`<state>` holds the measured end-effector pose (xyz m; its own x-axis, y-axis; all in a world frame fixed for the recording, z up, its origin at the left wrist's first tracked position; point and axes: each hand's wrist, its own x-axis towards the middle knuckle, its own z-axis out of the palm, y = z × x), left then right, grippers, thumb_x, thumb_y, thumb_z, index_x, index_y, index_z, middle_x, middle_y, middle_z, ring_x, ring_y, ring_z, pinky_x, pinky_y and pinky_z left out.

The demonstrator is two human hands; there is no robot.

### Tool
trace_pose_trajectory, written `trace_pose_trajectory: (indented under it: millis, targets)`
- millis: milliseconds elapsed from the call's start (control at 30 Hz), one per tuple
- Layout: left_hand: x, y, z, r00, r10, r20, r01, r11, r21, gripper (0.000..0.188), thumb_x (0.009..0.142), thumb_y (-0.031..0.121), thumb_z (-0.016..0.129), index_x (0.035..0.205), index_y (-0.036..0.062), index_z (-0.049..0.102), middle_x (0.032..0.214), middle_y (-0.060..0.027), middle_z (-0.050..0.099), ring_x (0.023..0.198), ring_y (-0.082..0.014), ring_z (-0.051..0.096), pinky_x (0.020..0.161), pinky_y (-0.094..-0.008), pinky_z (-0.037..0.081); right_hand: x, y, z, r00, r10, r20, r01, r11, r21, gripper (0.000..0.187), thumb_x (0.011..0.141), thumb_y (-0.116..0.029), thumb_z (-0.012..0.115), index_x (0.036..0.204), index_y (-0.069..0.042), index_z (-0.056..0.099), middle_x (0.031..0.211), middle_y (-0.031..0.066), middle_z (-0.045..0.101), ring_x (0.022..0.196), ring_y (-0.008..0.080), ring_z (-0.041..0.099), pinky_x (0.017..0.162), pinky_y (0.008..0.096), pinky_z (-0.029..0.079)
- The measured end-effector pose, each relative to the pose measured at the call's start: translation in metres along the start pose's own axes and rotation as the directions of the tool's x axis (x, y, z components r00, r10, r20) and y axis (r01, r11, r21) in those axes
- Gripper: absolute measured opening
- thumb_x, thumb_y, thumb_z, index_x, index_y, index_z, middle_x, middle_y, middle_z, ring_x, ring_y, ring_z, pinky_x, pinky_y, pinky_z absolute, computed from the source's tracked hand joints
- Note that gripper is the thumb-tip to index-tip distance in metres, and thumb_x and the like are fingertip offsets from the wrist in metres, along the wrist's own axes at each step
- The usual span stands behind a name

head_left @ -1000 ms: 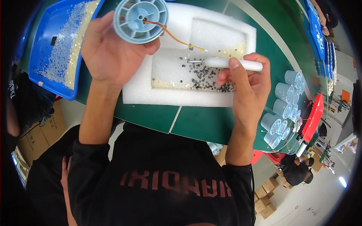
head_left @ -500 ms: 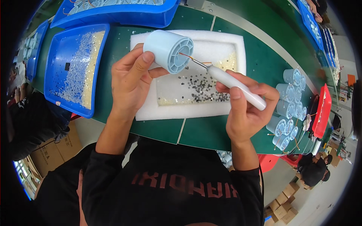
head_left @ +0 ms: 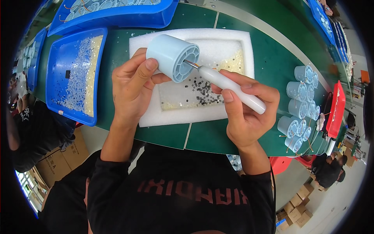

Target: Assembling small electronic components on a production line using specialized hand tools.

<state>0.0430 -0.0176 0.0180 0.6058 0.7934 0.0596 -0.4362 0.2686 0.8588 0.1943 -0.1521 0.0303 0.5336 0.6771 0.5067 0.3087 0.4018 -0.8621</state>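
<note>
Gripping in the left hand (head_left: 133,84) a pale-blue cup (head_left: 166,56) at the frame's upper centre, long axis slanted and ribbed end toward lower right, and in the right hand (head_left: 251,111) a white-handled tool (head_left: 230,85), over a foam tray (head_left: 187,117) of dark rings (head_left: 205,92) and pale bits (head_left: 233,62), with forearms (head_left: 121,137) angled up from below.

On the tabletop (head_left: 276,58) we've got rings (head_left: 204,93) in a foam tray (head_left: 179,117), a parts tray (head_left: 57,70) left, a bin (head_left: 132,20) behind that, wired cups (head_left: 297,92) grouped right; over the foam tray, our held cup (head_left: 163,54) is left of our screwdriver (head_left: 230,85).
</note>
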Motion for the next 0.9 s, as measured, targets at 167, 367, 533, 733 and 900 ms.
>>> trace_pose_trajectory:
  millis: [167,367,533,733,900]
  targets:
    - [-0.001,-0.001,0.001,1.000,-0.002,0.019,0.001,1.000,0.024,0.023,0.093,0.006,0.055,0.107,-0.0112,0.061,0.106,-0.0157,0.060,0.095,-0.0249,0.064,0.080,-0.0425,0.060,-0.002,0.001,0.003,1.000,0.003,-0.014,-0.004,0.997,-0.075,0.032,0.076,0.006,0.073,0.098,0.000,0.050,0.096,0.0211,0.068,0.083,0.0216,0.070,0.066,0.0272,0.057]
    - [-0.004,-0.002,-0.007,0.999,0.022,0.048,-0.027,0.994,0.109,0.021,0.090,0.003,0.059,0.105,-0.0115,0.062,0.107,-0.0163,0.059,0.094,-0.0250,0.064,0.080,-0.0425,0.060,0.008,-0.021,-0.009,0.955,-0.023,0.295,0.202,0.780,-0.592,0.028,0.076,-0.003,0.076,0.101,-0.001,0.065,0.084,0.0129,0.068,0.065,0.0192,0.066,0.054,0.0264,0.051]
    - [-0.006,-0.001,-0.009,0.994,0.070,0.079,-0.085,0.975,0.206,0.020,0.089,0.002,0.061,0.103,-0.0120,0.063,0.103,-0.0143,0.059,0.092,-0.0224,0.063,0.078,-0.0374,0.059,0.004,-0.035,-0.001,0.853,0.515,0.087,-0.481,0.839,-0.255,0.032,0.075,-0.001,0.076,0.106,-0.003,0.068,0.069,0.0049,0.062,0.050,0.0110,0.054,0.045,0.0238,0.044]
    - [0.001,-0.001,-0.009,0.998,0.055,0.035,-0.060,0.980,0.188,0.018,0.088,0.001,0.062,0.102,-0.0104,0.064,0.103,-0.0130,0.059,0.088,-0.0184,0.061,0.076,-0.0324,0.057,0.003,-0.002,-0.001,0.945,-0.216,0.245,0.315,0.799,-0.512,0.026,0.090,-0.015,0.064,0.111,0.001,0.065,0.060,0.0003,0.053,0.051,0.0056,0.048,0.042,0.0216,0.039]
    - [-0.003,-0.001,-0.012,0.986,0.135,0.102,-0.163,0.919,0.359,0.017,0.086,-0.001,0.063,0.101,-0.0097,0.065,0.104,-0.0123,0.059,0.094,-0.0186,0.058,0.083,-0.0302,0.049,0.021,-0.024,-0.010,0.512,0.818,0.262,-0.851,0.525,0.022,0.027,0.086,-0.014,0.067,0.109,0.000,0.064,0.069,0.0103,0.055,0.053,0.0199,0.053,0.049,0.0274,0.046]
